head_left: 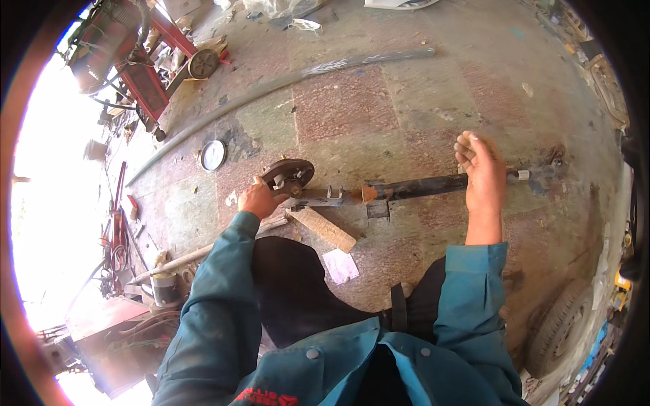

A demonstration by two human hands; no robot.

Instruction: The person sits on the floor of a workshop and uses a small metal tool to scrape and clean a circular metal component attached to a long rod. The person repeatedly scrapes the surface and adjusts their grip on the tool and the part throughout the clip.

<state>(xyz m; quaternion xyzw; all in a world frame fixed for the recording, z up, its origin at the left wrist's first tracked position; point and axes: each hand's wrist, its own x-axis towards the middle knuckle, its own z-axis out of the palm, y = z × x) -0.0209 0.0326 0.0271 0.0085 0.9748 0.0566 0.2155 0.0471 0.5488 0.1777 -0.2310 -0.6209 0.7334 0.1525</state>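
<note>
My left hand (258,199) grips the near left edge of a round dark brake backing plate (298,170), which stands tilted at the left end of a long axle (423,187). The axle lies across the floor, grey near the plate and black farther right, with brackets and a rusty patch between. Raised over its right part, my right hand (484,172) is empty, its fingers loosely bent and a little apart, one side blurred. A wooden block (323,229) lies just in front of the plate, and a pale sheet of paper (340,266) rests nearer my knees.
Beyond the axle a long grey pipe (271,88) crosses the floor, with a round pan (213,155) beside it. A wheeled red machine (145,84) stands at the far left. A pot (166,289) sits near left; a tyre (559,328) lies near right.
</note>
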